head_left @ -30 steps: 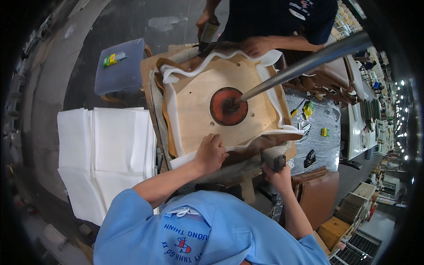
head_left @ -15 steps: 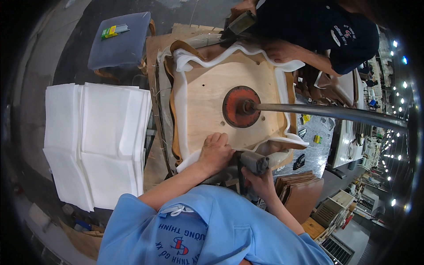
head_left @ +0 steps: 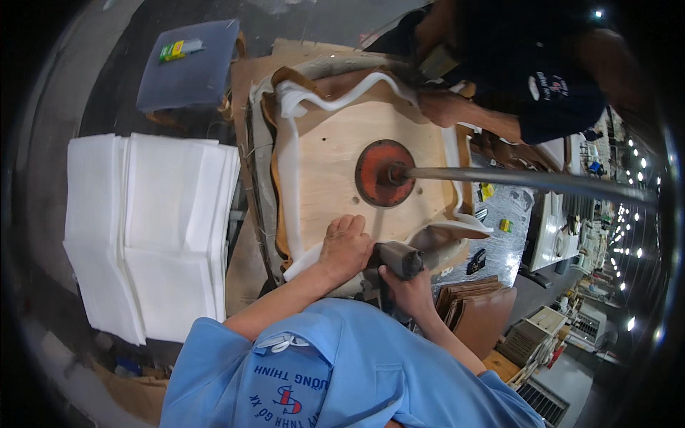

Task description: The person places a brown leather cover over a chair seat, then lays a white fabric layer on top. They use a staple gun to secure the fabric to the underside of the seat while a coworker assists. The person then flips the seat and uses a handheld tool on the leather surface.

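A pale plywood seat panel [head_left: 335,171] lies framed by white foam [head_left: 289,160] and a tan-brown leather cover [head_left: 278,207], whose edges stand up in waves around it. My left hand [head_left: 346,250] is closed at the near edge, fingers curled over the folded foam and leather onto the wood. Just right of it, my right hand [head_left: 410,291] grips a grey staple gun [head_left: 401,258]. The gun's nose points toward my left fingers at the panel's near edge; its exact contact is hidden. A round red press plate [head_left: 384,173] on a metal rod bears on the panel's middle.
Across the panel a co-worker's hand [head_left: 446,107] touches the far edge, near another tool [head_left: 439,63]. White foam sheets [head_left: 168,192] are stacked at left. A metal bar [head_left: 514,175] crosses to the right, above brown leather pieces [head_left: 481,314]. A cushioned stool [head_left: 189,68] stands far left.
My right hand has swung the staple gun left, closer to my left hand, which keeps its grip. Across the panel, the co-worker's arms and tool have shifted right and nearer.
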Available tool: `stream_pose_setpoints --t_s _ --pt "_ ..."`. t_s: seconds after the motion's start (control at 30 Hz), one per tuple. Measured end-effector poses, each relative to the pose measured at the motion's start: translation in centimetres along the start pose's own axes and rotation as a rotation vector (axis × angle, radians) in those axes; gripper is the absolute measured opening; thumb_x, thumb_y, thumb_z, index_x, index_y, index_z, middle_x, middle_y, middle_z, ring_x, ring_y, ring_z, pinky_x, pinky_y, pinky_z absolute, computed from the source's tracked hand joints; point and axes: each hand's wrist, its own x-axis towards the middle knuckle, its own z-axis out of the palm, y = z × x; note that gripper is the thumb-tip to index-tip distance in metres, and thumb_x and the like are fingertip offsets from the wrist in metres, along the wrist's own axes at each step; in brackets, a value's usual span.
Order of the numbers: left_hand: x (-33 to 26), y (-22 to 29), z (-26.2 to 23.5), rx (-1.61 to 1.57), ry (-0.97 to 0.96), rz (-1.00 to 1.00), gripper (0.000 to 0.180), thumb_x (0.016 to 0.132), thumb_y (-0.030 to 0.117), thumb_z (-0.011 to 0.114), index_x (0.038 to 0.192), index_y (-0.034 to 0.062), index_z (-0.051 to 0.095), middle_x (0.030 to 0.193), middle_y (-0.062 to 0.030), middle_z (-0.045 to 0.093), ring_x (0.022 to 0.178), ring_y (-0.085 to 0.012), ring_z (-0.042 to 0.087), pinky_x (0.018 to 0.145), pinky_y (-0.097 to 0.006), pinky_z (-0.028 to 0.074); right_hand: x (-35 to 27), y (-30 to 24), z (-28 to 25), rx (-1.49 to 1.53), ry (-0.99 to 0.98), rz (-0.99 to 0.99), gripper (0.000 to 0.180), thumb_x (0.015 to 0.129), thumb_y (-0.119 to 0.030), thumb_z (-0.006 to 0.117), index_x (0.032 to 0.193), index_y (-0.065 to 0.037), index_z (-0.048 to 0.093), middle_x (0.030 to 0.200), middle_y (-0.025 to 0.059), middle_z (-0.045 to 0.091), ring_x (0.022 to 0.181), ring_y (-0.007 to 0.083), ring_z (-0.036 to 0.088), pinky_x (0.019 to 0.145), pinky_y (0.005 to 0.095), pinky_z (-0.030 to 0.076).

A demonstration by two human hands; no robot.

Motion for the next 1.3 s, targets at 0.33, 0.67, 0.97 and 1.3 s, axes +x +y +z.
stream_pose_setpoints --t_s 0.33,0.67,0.97,1.3 --pt "4.9 3.2 2.5 -0.123 -0.033 0.072 0.023 0.088 0.028 0.083 0.09 0.0061 0.075 0.113 -0.017 0.063 0.114 -0.0403 0.058 0.101 -0.054 0.046 -4.6 7.2 -3.6 0.518 0.224 -0.083 0.033 0.098 -0.018 0.084 0.122 0.001 0.073 0.084 0.0037 0.071 0.064 0.0122 0.066 0.057 0.0318 0.054" --pt "9.2 6.6 7.2 0.177 -0.167 0.151 0.03 0.089 0.035 0.083 0.098 0.0062 0.081 0.115 -0.0159 0.064 0.117 -0.0364 0.056 0.102 -0.051 0.044 0.1 9.7 -10.2 0.462 0.152 -0.14 0.037 0.1 -0.024 0.085 0.127 -0.001 0.073 0.085 0.0033 0.071 0.059 0.0136 0.065 0.051 0.0314 0.05" --pt "8.9 5.4 8.1 0.106 -0.088 0.17 0.021 0.092 0.029 0.079 0.101 0.0108 0.081 0.114 -0.0113 0.064 0.119 -0.0335 0.055 0.099 -0.05 0.042 4.6 7.0 -12.6 0.304 -0.011 -0.094 0.036 0.1 -0.027 0.084 0.122 0.0 0.074 0.081 0.0032 0.071 0.056 0.0136 0.064 0.05 0.0321 0.049" --pt "9.2 5.0 8.8 0.13 -0.095 0.136 0.021 0.09 0.029 0.081 0.099 0.0105 0.076 0.117 -0.0132 0.062 0.123 -0.0355 0.055 0.101 -0.052 0.043 6.4 4.9 -13.2 0.091 -0.044 -0.017 0.028 0.097 -0.024 0.085 0.109 -0.001 0.075 0.076 0.0025 0.069 0.054 0.0133 0.064 0.05 0.0333 0.049"
